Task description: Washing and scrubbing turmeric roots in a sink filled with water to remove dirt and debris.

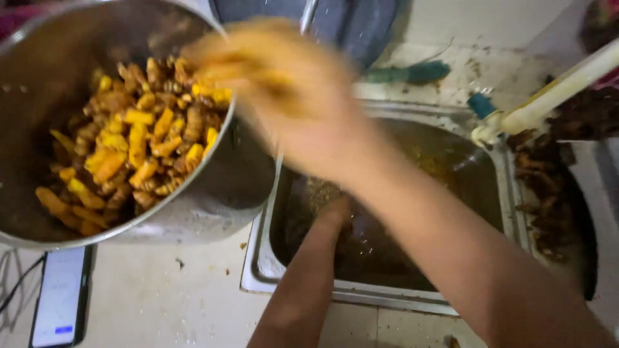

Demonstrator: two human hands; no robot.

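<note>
Yellow-orange root pieces (132,145), knobbly and cut short, heaped in a tilted steel pot (39,77) at upper left, blurred right hand (277,84) at its rim, grip unreadable, left hand (335,216) down in murky sink (387,296), grip hidden, bare tabletop (167,303) below.

your pale counter (161,303) carries a big steel pot (213,187) of yellow root pieces at upper left, a phone (61,296) with a lit screen near the bottom left corner, and a steel sink (258,258) set into it at right.
</note>
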